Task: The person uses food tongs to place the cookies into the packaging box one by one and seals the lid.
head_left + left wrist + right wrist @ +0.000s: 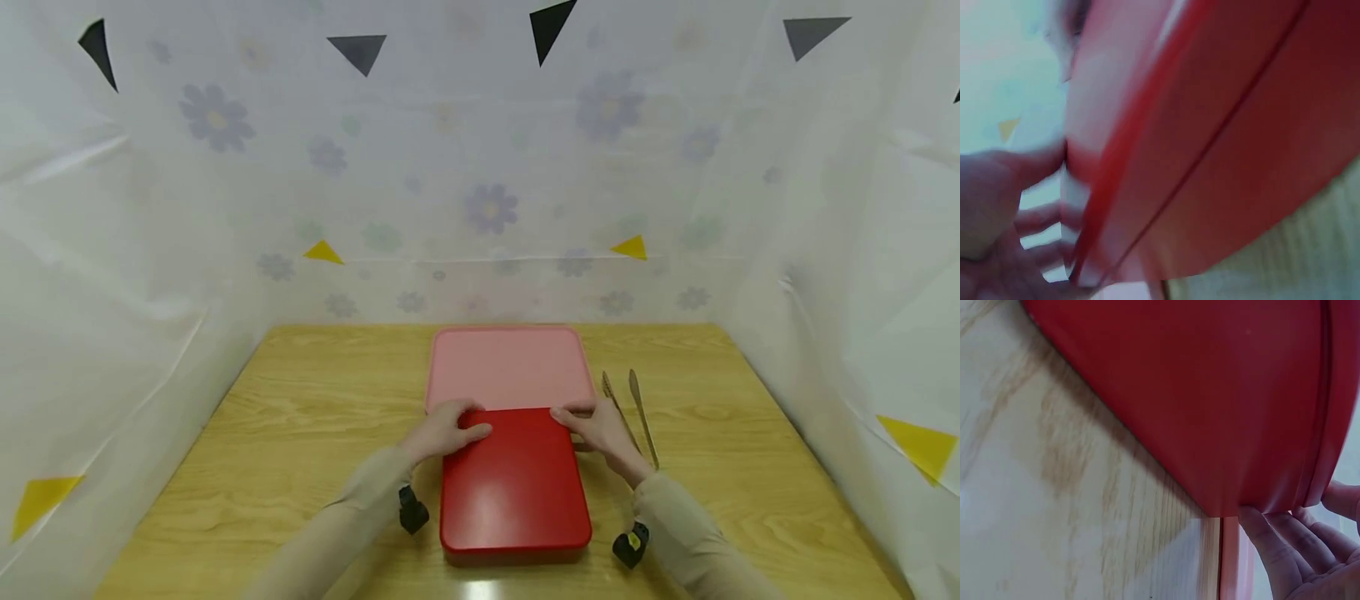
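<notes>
A rectangular red lidded box (517, 483) lies in front of me on the wooden table, with a thin seam under its lid showing in the left wrist view. My left hand (444, 432) grips its far left corner, thumb on the lid and fingers along the far side. At the far right corner, my right hand (600, 432) holds the box; its thumb rests on the lid edge. Against the box wall lie the right fingers (1272, 550) in the right wrist view. Just beyond the box, partly covered by it, is a pink tray (510, 367).
Two slender gold-coloured utensils (642, 412) lie to the right of the tray, close to my right hand. The wooden table (315, 400) is bounded by white sheeting (480, 167) with flowers at the back and sides. Each wrist carries a black camera (412, 510).
</notes>
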Action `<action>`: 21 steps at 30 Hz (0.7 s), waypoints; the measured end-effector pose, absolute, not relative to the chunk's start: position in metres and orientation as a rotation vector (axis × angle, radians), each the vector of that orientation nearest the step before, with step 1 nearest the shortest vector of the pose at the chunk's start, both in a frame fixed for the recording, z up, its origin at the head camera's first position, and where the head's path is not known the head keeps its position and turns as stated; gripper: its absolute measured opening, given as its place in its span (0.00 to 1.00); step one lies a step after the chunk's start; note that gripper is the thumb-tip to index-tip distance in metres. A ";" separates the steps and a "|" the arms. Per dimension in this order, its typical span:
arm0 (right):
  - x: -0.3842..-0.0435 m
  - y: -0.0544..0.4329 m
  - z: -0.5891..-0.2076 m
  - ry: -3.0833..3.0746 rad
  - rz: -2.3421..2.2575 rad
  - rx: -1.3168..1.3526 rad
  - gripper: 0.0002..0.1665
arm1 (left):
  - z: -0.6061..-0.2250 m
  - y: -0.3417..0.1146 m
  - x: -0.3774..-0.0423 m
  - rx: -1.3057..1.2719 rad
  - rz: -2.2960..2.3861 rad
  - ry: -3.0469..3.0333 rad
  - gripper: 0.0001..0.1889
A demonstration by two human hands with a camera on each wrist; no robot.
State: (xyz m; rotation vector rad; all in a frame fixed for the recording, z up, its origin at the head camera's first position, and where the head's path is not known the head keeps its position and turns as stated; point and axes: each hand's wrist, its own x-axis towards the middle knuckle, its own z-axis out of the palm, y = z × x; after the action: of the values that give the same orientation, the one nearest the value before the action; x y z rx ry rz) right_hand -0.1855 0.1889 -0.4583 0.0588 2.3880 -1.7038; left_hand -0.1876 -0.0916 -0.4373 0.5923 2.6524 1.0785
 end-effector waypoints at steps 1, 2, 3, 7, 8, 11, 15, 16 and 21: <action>-0.186 0.188 -0.459 2.383 -1.708 0.067 0.25 | -0.435 -0.088 -0.189 0.628 1.003 2.648 0.21; -0.186 0.187 -0.460 2.380 -1.711 0.073 0.25 | -0.433 -0.085 -0.191 0.656 0.941 2.639 0.22; -0.186 0.187 -0.460 2.379 -1.714 0.081 0.24 | -0.430 -0.081 -0.193 0.678 0.898 2.629 0.23; -0.188 0.183 -0.462 2.370 -1.719 0.105 0.23 | -0.425 -0.070 -0.201 0.692 0.792 2.591 0.21; -0.188 0.182 -0.463 2.365 -1.721 0.112 0.23 | -0.424 -0.068 -0.202 0.683 0.791 2.580 0.20; -0.188 0.179 -0.465 2.355 -1.728 0.122 0.23 | -0.424 -0.064 -0.203 0.636 0.803 2.562 0.19; -0.186 0.177 -0.465 2.352 -1.755 0.122 0.20 | -0.429 -0.059 -0.202 0.562 0.790 2.596 0.19; -0.185 0.177 -0.465 2.361 -1.759 0.120 0.19 | -0.429 -0.058 -0.202 0.548 0.788 2.606 0.18; -0.184 0.177 -0.464 2.380 -1.805 0.122 0.18 | -0.432 -0.055 -0.201 0.516 0.800 2.633 0.17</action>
State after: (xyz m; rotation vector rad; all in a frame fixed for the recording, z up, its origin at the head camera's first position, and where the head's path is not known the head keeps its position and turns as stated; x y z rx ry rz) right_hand -0.1844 0.1769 -0.4643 0.1224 2.3802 -1.8050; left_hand -0.2012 -0.0550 -0.4324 0.5156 2.6330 0.7995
